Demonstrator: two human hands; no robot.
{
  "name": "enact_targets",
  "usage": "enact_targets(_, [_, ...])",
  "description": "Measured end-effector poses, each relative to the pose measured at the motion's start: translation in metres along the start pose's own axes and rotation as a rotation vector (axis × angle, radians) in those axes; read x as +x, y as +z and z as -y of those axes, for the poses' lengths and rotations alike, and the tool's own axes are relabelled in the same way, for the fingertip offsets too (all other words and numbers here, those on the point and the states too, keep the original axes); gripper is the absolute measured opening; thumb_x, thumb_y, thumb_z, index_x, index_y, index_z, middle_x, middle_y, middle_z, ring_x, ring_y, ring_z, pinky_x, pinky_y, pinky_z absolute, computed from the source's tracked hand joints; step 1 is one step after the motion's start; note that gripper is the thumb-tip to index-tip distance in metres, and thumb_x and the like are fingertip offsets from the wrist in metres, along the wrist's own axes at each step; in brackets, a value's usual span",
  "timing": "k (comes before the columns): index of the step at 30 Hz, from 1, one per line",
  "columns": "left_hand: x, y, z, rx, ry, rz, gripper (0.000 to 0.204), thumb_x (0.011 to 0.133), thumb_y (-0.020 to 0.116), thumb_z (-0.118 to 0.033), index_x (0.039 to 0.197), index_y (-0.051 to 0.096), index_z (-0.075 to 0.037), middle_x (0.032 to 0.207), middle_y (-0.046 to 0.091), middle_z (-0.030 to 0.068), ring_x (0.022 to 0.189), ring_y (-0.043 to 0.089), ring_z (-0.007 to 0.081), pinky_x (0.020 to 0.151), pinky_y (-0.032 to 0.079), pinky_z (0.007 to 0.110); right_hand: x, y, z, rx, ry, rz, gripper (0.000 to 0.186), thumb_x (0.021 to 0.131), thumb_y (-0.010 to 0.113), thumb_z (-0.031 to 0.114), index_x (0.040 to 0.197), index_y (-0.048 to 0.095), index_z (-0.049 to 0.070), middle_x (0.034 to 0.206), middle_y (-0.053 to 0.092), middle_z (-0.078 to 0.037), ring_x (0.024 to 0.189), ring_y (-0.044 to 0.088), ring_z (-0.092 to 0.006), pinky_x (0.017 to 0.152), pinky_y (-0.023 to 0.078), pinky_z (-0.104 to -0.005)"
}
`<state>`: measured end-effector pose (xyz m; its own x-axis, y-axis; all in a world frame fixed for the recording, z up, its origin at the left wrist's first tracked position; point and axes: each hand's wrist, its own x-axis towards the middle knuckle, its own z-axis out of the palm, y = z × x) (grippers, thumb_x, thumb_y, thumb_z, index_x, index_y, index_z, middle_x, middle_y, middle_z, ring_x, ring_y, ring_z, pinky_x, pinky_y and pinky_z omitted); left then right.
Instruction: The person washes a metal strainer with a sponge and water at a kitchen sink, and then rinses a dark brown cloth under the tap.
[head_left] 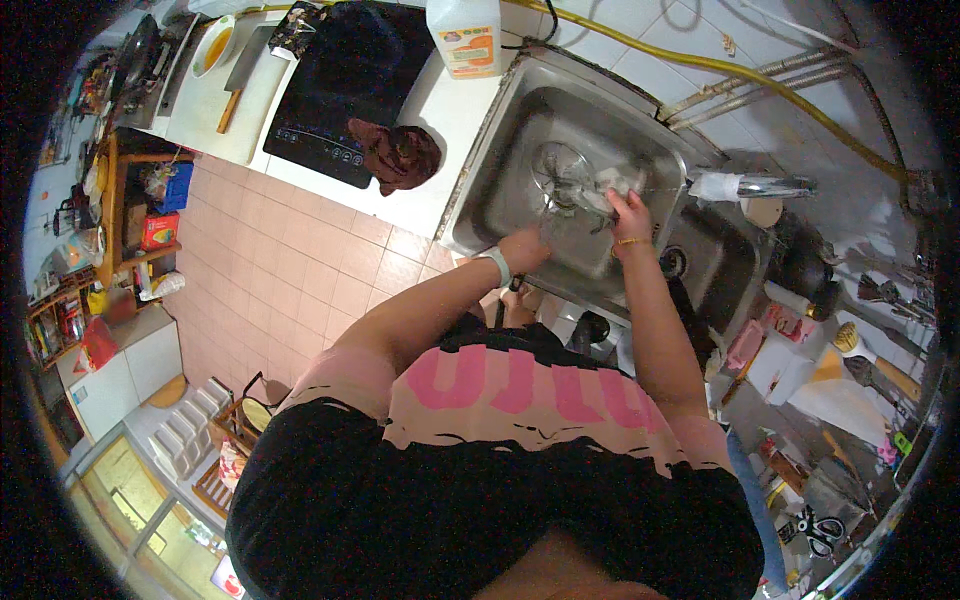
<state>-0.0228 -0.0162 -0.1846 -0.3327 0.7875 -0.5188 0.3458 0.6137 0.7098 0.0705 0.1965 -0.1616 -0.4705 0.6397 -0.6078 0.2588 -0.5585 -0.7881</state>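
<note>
My right fingers (622, 205) pinch a pale thing (618, 182), see-through in part, inside the sink (500, 180); its exact kind I cannot tell. My left fingers (540, 238) blur over the near side, left of the right ones; whether they are spread or pressed together, I cannot tell. The tap (750, 187) points in from the right of my right fingers, and a clear round piece (560, 170) shows beyond them, to their left. I judge the step to be rinsing; the next move calls for a firm pinch while turning the wet surface under the tap.
</note>
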Motion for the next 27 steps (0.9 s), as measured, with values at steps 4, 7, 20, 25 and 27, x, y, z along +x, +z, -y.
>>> enact_targets(4, [-0.014,-0.024,-0.02,0.032,0.002,0.05,0.051,0.081,0.06,-0.031,0.115,0.047,0.005,0.099,0.061,0.0273,0.09,0.06,0.0427,0.079,0.048,0.048,-0.003,0.024,0.01,0.119,0.089,-0.044,0.045,0.081,0.068,0.024,0.119,0.053,0.005,0.112,0.059,-0.006,0.1,0.055,-0.0196,0.081,0.044,-0.0361])
enact_targets(7, [-0.011,-0.04,-0.019,0.056,-0.007,0.02,0.049,0.078,0.062,-0.03,0.116,0.05,0.0,0.108,0.059,0.0248,0.098,0.057,0.0407,0.085,0.046,0.045,-0.013,0.042,0.025,0.258,0.082,0.1,0.046,0.081,0.069,0.027,0.118,0.055,0.002,0.108,0.06,-0.005,0.097,0.055,-0.0165,0.078,0.044,-0.0339])
enact_targets(20, [-0.048,-0.328,-0.108,0.364,0.685,-1.182,0.049,0.071,0.06,-0.001,0.119,0.049,0.0,0.122,0.05,0.0195,0.111,0.048,0.038,0.096,0.04,0.042,-0.042,0.151,0.112,-0.281,-0.408,0.136,0.027,0.083,0.067,0.021,0.1,0.063,0.001,0.091,0.064,-0.003,0.081,0.056,-0.0115,0.075,0.045,-0.0267])
enact_targets(25, [-0.023,-0.366,-0.112,0.66,0.629,-0.99,0.065,0.07,0.059,0.0,0.132,0.039,-0.003,0.138,0.04,0.0164,0.128,0.038,0.0313,0.106,0.033,0.041,-0.023,0.203,0.155,0.006,-0.421,0.212,0.03,0.082,0.065,0.015,0.107,0.059,0.0,0.1,0.063,-0.006,0.089,0.058,-0.0159,0.079,0.045,-0.0286])
enact_targets(27, [-0.02,-0.367,-0.11,0.778,0.589,-0.988,0.067,0.07,0.06,-0.001,0.133,0.039,-0.003,0.139,0.039,0.0138,0.129,0.038,0.0296,0.106,0.033,0.042,-0.03,0.23,0.177,0.075,-0.347,0.221,0.029,0.082,0.063,0.013,0.108,0.058,0.0,0.101,0.063,-0.009,0.091,0.059,-0.019,0.081,0.046,-0.0297])
